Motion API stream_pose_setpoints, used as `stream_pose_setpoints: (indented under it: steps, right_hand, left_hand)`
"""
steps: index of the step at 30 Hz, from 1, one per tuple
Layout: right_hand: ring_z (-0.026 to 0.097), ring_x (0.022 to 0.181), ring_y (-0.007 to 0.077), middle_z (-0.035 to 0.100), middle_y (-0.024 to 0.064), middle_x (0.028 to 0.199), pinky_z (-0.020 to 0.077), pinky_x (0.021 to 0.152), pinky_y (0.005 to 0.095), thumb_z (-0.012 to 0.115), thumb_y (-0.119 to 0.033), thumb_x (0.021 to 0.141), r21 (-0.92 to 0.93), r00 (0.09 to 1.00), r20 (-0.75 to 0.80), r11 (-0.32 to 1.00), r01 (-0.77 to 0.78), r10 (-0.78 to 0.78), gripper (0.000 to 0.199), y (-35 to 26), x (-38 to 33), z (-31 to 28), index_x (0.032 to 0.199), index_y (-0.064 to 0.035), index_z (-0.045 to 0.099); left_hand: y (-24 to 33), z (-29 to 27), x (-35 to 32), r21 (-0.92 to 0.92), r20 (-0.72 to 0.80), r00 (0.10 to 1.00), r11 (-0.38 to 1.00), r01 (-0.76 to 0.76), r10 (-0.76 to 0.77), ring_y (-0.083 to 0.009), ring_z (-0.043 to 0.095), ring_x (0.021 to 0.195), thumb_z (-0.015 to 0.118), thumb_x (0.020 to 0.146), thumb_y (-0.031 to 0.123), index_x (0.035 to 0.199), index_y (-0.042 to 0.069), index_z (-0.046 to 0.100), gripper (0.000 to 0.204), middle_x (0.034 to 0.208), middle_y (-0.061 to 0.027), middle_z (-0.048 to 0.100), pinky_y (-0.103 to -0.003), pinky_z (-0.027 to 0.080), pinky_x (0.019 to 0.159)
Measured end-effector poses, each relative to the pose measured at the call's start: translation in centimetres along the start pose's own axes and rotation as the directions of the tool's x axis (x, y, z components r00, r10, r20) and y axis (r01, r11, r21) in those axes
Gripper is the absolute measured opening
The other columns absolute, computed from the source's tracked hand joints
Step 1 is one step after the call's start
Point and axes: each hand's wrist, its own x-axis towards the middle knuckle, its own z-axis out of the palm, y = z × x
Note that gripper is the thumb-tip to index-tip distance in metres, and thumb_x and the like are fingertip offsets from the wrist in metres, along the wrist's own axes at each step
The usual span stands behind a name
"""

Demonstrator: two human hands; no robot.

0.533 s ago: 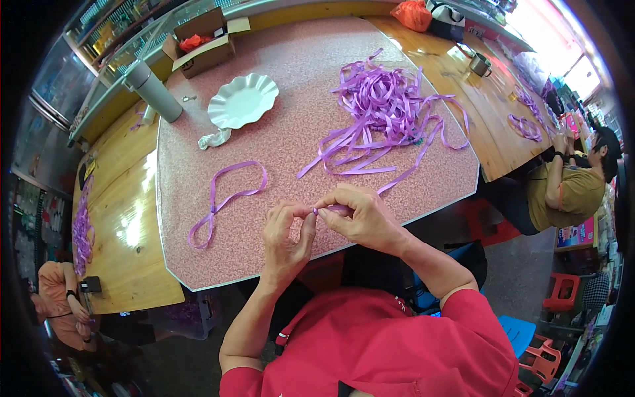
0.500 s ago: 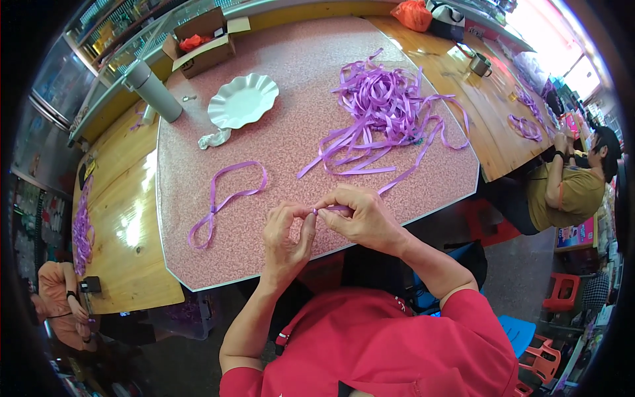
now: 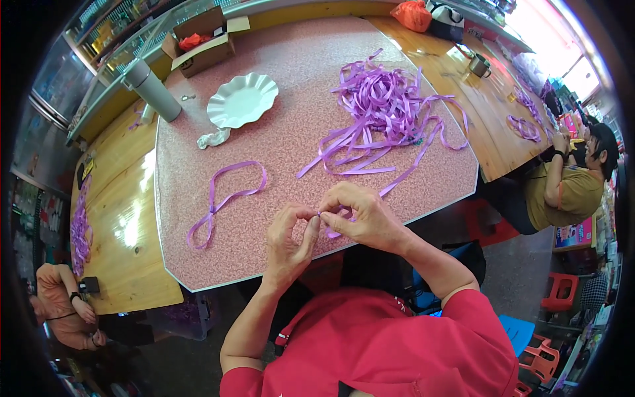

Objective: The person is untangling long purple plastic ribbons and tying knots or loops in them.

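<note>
Purple ribbon, narrow, curled at right hand.

Left hand and right hand near front edge of pink speckled worktop, fingers of both pinching thin purple ribbon. To left, separate looped purple ribbon. Beyond right hand, tangled purple ribbon heap. Farther back: white plate with scalloped rim, crumpled white tissue just beside; grey cylindrical bottle; open brown cardboard box.
</note>
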Motion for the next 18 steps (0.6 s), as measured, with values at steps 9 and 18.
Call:
stream_pose_setpoints:
  steps: [9, 18]
  right_hand:
    - [0.066, 0.077, 0.0197, 0.068, 0.0118, 0.086, 0.0517, 0.069, 0.0342, 0.071, -0.01, 0.085, 0.112, 0.955, 0.078, 0.949, -0.295, 0.288, 0.018, -0.7, -0.3, -0.2, 0.1, -0.0008, 0.069]
    - [0.069, 0.082, 0.0276, 0.071, 0.0126, 0.089, 0.0525, 0.071, 0.036, 0.073, -0.011, 0.086, -0.056, 0.974, 0.146, 0.984, -0.167, 0.174, 0.017, -0.5, -0.7, -1.3, 0.103, -0.0052, 0.074]
  left_hand:
    - [-0.5, 0.5, -0.4, -0.164, -0.007, 0.996, 0.983, 0.082, -0.085, -0.0205, 0.062, 0.09, 0.067, 0.089, 0.0, 0.097, 0.001, 0.062, 0.009, 0.094, -0.0101, 0.064, -0.032, 0.049, 0.082]
    - [-1.2, 0.3, -1.0, -0.312, 0.116, 0.967, 0.916, 0.252, -0.227, -0.0108, 0.057, 0.099, 0.064, 0.096, 0.004, 0.106, 0.001, 0.062, 0.011, 0.104, -0.004, 0.061, -0.025, 0.045, 0.088]
